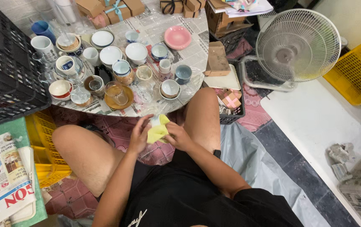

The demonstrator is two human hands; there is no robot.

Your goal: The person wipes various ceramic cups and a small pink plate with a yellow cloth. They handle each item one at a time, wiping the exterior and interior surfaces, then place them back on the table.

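Observation:
I sit with both knees up in front of a low round table (195,52). My left hand (139,134) and my right hand (178,136) meet between my knees. Together they grip a small white cup (155,120) wrapped in a yellow cloth (158,132). The cloth covers most of the cup, and only its rim shows at the top. Just beyond my hands, the table's near edge carries a white cup on a saucer (170,88) and a glass on a brown saucer (116,94).
Several cups, bowls, glasses and a pink plate (177,37) crowd the newspaper-covered table. A black crate (3,71) and yellow crate (46,147) stand left, with newspapers (1,176). A white fan (298,45), yellow basket (359,71) and gift boxes (231,101) lie right.

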